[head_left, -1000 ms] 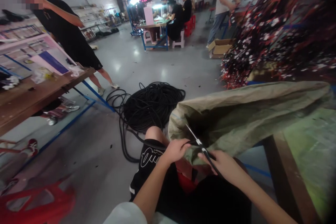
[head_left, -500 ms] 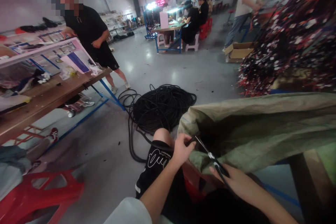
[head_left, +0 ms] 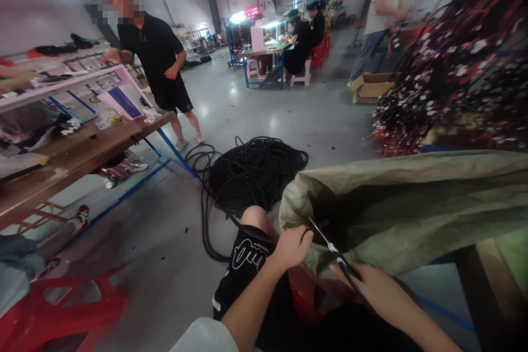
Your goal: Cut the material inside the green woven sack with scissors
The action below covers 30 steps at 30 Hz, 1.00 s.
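Black cord [head_left: 256, 173] lies coiled on the floor [head_left: 264, 113], one length seemingly pinched in the left grip [head_left: 293, 246]; the right grip [head_left: 373, 283] wraps scissors [head_left: 340, 260] at the sack [head_left: 404, 169]; cutting looks in hand, next calling for blades [head_left: 319, 232] opened across it.

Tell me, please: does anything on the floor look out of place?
Yes: small dark scraps lie scattered on the floor, looking like litter. Also, loops of black cord straggle outside the main heap.
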Motion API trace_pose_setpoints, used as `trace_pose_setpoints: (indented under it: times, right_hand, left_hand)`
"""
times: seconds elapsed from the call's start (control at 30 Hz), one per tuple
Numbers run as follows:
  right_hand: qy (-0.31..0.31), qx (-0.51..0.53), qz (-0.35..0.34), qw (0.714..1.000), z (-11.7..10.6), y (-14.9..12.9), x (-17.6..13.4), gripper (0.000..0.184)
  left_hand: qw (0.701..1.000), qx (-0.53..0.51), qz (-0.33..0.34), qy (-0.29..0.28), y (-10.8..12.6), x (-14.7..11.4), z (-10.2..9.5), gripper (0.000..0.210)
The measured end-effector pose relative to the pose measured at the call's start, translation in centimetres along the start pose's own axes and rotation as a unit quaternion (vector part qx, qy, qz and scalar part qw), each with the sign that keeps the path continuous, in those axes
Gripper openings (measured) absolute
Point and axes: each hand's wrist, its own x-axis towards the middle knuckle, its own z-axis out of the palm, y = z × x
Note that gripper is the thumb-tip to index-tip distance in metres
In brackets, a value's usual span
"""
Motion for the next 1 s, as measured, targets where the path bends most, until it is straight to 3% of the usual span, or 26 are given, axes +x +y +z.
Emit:
trace_pose_setpoints:
  times: [0.2, 0.4, 0.53, 0.73, 0.83, 1.0]
  right_hand:
    - [-0.036, 0.058, -0.007, 0.998, 0.4, 0.2, 0.2, 0.05]
    - [-0.002, 0.025, 0.001, 1.0, 0.4, 0.2, 0.2, 0.051]
    - [-0.021, 0.051, 0.011, 0.998, 0.6, 0.0, 0.1, 0.057]
    - [-0.027, 0.081, -0.039, 0.996, 1.7, 1.2, 0.8, 0.063]
    - [-0.011, 0.074, -0.023, 0.997, 1.5, 1.5, 1.0, 0.063]
    - [0.004, 0.075, -0.029, 0.997, 0.5, 1.3, 0.9, 0.058]
  left_hand:
    - [0.999, 0.017, 0.05, 0.008, -0.4, 0.0, 0.2, 0.032]
    - [0.989, 0.089, 0.043, 0.11, -1.0, -0.1, 1.6, 0.031]
    - [0.977, 0.136, 0.065, 0.148, -1.8, -0.1, 2.2, 0.029]
    - [0.958, 0.164, 0.096, 0.214, -2.7, -0.1, 2.8, 0.022]
    - [0.969, 0.128, 0.079, 0.196, -1.8, -0.1, 2.3, 0.026]
    - [0.997, -0.018, 0.033, 0.069, -0.1, 0.1, -0.8, 0.036]
